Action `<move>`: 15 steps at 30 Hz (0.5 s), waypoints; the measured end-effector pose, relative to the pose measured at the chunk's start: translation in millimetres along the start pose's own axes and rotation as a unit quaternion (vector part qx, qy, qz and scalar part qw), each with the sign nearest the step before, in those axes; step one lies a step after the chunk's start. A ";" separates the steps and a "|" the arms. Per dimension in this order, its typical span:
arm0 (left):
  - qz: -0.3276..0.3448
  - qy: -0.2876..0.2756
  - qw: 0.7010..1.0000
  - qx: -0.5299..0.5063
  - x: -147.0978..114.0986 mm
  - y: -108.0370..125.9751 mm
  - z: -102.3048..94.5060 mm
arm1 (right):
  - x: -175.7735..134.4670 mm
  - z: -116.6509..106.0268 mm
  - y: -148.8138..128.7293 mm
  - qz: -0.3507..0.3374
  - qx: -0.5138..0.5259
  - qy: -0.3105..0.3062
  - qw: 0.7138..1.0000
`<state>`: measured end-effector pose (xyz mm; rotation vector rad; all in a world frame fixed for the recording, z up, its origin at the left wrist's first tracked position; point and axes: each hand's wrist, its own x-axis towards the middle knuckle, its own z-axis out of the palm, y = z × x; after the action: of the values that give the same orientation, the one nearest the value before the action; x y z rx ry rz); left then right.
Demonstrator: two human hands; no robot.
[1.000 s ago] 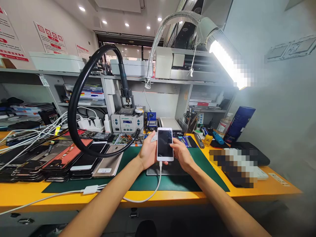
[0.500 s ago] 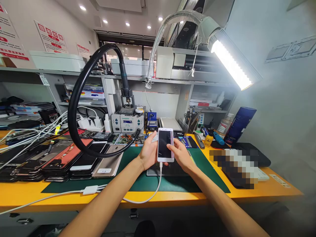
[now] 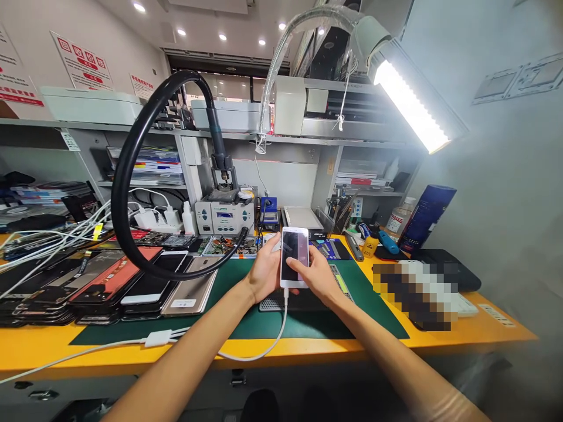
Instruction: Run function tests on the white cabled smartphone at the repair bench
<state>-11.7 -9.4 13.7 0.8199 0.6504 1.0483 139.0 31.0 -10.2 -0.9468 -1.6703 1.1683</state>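
Note:
A white smartphone (image 3: 294, 243) is held upright above the green mat (image 3: 246, 328), its screen mostly dark with a paler strip along the right side. My left hand (image 3: 264, 269) grips it from the left edge, with fingers behind it. On the other side, my right hand (image 3: 323, 276) is closed around the right edge, and its thumb lies across the screen. A white charging cable (image 3: 285, 319) is plugged into the bottom of the phone and loops down to the table edge. Beneath the hands lies a dark perforated plate (image 3: 272, 303), partly covered by them.
Stacked phones (image 3: 145, 287) fill the left side. Behind stand a hot-air station (image 3: 226, 217) with a thick black hose (image 3: 118, 181) and tangled white cables (image 3: 57, 234). A lit lamp (image 3: 409, 105) hangs at upper right. Bottles, including a yellow one (image 3: 369, 249), stand on the right.
My right thumb has slid left across the phone's screen. The camera view has shifted slightly; both hands still hold the phone in nearly the same place.

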 end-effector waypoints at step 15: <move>-0.004 0.011 1.000 -0.009 -0.3 2.1 -2.5 | -4.4 -1.3 -2.5 0.006 0.041 -0.059 0.997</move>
<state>-14.9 -8.5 14.1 0.7894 0.6623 1.0557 141.5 26.6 -8.5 -0.8527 -1.6973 1.3119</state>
